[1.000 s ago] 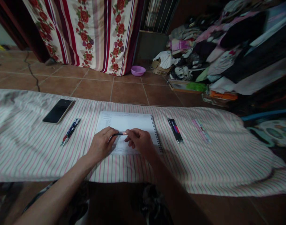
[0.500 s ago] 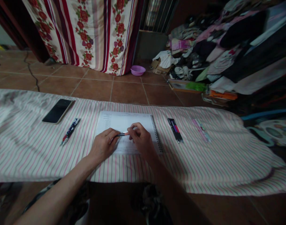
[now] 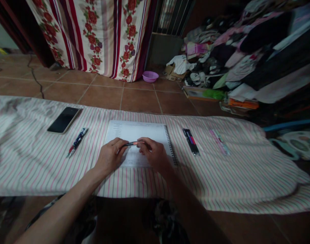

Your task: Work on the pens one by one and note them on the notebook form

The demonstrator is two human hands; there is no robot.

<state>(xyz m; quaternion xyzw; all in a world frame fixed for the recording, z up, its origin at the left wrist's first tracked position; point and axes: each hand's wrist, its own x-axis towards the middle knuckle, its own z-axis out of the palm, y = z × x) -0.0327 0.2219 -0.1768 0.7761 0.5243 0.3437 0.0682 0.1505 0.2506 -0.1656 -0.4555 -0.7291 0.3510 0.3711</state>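
Both of my hands hold one slim pen (image 3: 132, 143) level above a spiral notebook (image 3: 142, 134) that lies open on a striped cloth (image 3: 241, 169). My left hand (image 3: 110, 157) pinches the pen's dark end. My right hand (image 3: 155, 155) pinches its orange end. The notebook's wire spine runs down its right side.
On the cloth lie a dark phone (image 3: 63, 119) at the left, pens (image 3: 77, 141) beside it, a dark bundle of pens (image 3: 191, 141) right of the notebook, and a pink strip (image 3: 219, 141). Beyond are tiled floor, a floral curtain (image 3: 104, 34), a purple bowl (image 3: 150, 76) and heaped clothes (image 3: 233, 51).
My right hand's fingers shifted along the pen's orange end, lifting and then settling again. The left hand and the notebook stayed put.
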